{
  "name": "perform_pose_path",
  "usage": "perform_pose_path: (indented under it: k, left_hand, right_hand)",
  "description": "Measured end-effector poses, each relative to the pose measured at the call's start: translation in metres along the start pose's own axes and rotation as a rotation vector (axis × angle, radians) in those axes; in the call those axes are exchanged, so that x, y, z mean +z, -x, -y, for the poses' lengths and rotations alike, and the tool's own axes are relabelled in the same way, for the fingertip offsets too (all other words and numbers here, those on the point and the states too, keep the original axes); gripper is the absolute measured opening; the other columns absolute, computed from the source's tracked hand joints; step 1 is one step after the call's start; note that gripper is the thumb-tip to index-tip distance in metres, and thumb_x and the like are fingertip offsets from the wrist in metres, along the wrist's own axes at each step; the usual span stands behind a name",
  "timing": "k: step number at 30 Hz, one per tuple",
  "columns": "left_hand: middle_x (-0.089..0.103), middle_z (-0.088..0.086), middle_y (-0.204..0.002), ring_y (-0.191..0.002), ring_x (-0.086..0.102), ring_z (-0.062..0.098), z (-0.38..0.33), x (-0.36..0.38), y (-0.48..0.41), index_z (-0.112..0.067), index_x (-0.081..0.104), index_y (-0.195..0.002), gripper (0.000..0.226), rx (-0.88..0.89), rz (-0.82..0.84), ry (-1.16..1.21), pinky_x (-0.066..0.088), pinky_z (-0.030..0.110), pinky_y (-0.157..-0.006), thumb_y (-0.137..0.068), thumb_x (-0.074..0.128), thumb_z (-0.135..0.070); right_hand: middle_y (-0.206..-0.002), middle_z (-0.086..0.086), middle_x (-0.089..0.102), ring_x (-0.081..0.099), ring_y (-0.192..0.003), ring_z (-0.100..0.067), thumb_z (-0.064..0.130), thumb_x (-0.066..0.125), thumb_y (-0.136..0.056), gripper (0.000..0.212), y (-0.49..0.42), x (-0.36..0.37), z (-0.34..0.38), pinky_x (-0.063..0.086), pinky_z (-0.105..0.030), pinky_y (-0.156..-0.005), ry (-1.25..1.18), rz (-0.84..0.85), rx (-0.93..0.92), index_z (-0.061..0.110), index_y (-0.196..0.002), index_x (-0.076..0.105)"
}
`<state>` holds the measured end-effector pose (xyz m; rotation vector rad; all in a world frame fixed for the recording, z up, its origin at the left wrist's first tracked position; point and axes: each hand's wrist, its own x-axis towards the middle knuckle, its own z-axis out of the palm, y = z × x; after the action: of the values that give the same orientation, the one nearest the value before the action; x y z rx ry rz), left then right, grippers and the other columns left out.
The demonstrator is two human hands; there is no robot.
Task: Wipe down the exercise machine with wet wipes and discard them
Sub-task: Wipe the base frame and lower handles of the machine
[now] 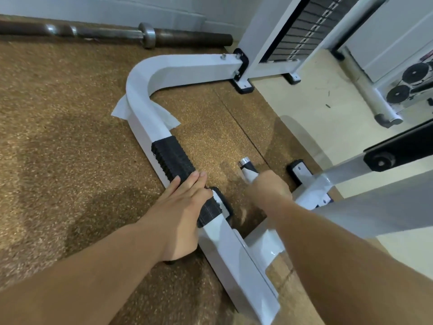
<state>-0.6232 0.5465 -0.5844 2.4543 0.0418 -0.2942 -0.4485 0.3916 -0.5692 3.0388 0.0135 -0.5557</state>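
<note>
Your forearms fill the near edge of the view, reaching down to the white base tube (225,245) of the exercise machine (264,31). Your left hand (185,202) lies across that tube with fingers straight and together, fingertips on the black ribbed tread (172,156); it holds nothing. Your right hand (269,186) is curled round a short white handle (247,171) with a chrome end cap, off to the inner side of the tube.

Neither hand has the wet wipe (164,117). It is draped over the tube just past the far end of the tread, before the bend, with a corner spreading out on each side toward the speckled brown floor (58,137). So it lies straight ahead of your left fingertips, along the tube's long axis, with the rest of the tread between. Your left hand is clearly nearer and free; the right is occupied and off that line. A reach forward along the tube should meet it.

The wipe is white and thin, moulded to the tube and hard to tell from the paint on top; the side flaps show it best. It looks limp and likely to bunch when pinched.
</note>
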Motion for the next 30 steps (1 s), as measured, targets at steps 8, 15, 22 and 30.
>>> perform_pose_path:
  k: [8, 15, 22, 30]
  left_hand:
    - [-0.024, -0.005, -0.167, -0.149, -0.032, 0.008, 0.001, -0.001, -0.001, -0.026, 0.009, -0.161, 0.077, -0.005, 0.009, -0.003, -0.015, 0.038, -0.125, -0.097, 0.048, -0.006]
    - [-0.023, -0.003, -0.168, -0.150, -0.030, 0.010, -0.004, -0.004, 0.002, -0.025, 0.009, -0.161, 0.076, -0.014, 0.025, -0.035, -0.014, 0.040, -0.126, -0.097, 0.047, -0.008]
    - [-0.022, -0.004, -0.168, -0.150, -0.030, 0.009, -0.004, -0.005, 0.000, -0.025, 0.010, -0.161, 0.076, -0.023, 0.040, 0.003, -0.014, 0.038, -0.125, -0.097, 0.047, -0.009]
    - [-0.024, -0.006, -0.167, -0.150, -0.028, 0.008, -0.005, -0.005, -0.001, -0.026, 0.005, -0.162, 0.079, -0.042, 0.050, -0.041, -0.016, 0.036, -0.124, -0.098, 0.050, -0.013]
  right_hand:
    - [-0.085, -0.009, 0.075, 0.069, -0.065, -0.023, 0.014, 0.064, -0.092, 0.018, -0.006, -0.001, -0.001, 0.057, -0.034, -0.063, -0.122, 0.121, 0.044, 0.005, -0.107, 0.061]
    - [-0.124, -0.008, 0.050, 0.061, -0.102, -0.026, 0.012, 0.073, -0.088, 0.051, 0.024, 0.040, -0.003, 0.053, -0.038, -0.080, 0.181, -0.387, -0.125, 0.016, -0.127, 0.041]
    - [-0.150, -0.004, 0.043, 0.051, -0.126, -0.028, 0.051, 0.033, -0.102, 0.055, 0.009, 0.004, -0.007, 0.041, -0.043, -0.106, -0.674, -0.133, -0.103, 0.026, -0.150, 0.042]
    - [-0.150, -0.018, 0.035, 0.041, -0.136, -0.036, 0.065, 0.028, -0.104, 0.076, 0.003, -0.021, 0.001, 0.040, -0.048, -0.110, -0.174, -0.073, -0.129, 0.005, -0.151, 0.036]
